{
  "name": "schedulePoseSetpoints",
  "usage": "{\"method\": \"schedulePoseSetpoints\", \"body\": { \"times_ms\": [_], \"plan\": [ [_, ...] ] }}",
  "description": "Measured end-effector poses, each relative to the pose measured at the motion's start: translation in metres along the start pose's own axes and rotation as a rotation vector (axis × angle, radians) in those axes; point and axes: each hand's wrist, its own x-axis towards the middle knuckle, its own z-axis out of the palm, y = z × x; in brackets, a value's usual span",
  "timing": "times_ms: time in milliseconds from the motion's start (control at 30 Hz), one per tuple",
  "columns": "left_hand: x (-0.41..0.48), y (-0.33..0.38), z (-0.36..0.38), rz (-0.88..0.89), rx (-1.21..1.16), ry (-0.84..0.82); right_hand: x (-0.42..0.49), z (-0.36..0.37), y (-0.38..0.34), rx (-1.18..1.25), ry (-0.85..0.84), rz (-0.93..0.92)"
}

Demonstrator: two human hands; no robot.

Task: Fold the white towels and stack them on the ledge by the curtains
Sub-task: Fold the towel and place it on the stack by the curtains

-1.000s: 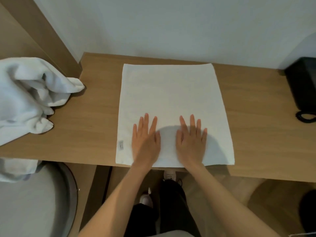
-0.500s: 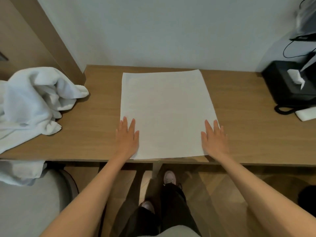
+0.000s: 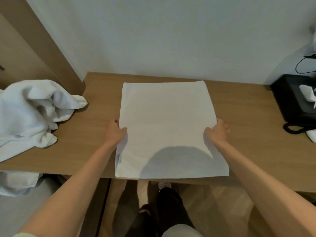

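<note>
Wooden desk (image 3: 248,117); left hand (image 3: 116,132), right hand (image 3: 217,132), pinch-grips on towel (image 3: 165,117) edges.

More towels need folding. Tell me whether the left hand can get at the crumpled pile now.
Probably yes: only bare desk lies between the left hand and the crumpled pile. But the hand grips the flat towel, so it must let go first.

Wooden desk (image 3: 242,120), flat white towel (image 3: 166,120), crumpled towels (image 3: 32,113), black box (image 3: 289,101)

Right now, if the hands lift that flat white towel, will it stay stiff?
Probably not: the white towel bends where the left hand and right hand pinch its edges. Likely light, soft: the crumpled towels nearby slump limply.
</note>
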Motion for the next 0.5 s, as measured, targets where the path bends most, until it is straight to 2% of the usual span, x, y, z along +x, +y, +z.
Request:
{"method": "schedulePoseSetpoints", "body": {
  "times_ms": [100,200,367,500],
  "plan": [
    [0.006,0.005,-0.001,-0.062,0.005,-0.033,0.019,0.002,-0.005,0.082,-0.024,0.102],
    [0.004,0.001,-0.005,-0.037,-0.046,-0.104,0.029,0.0,-0.001,0.084,-0.047,0.144],
    [-0.005,-0.003,-0.016,-0.046,-0.182,-0.106,0.026,-0.004,0.012,0.228,-0.085,0.06],
    [-0.014,0.001,-0.032,0.018,-0.305,-0.02,0.008,-0.017,0.008,0.432,-0.045,-0.041]
  ]
}}
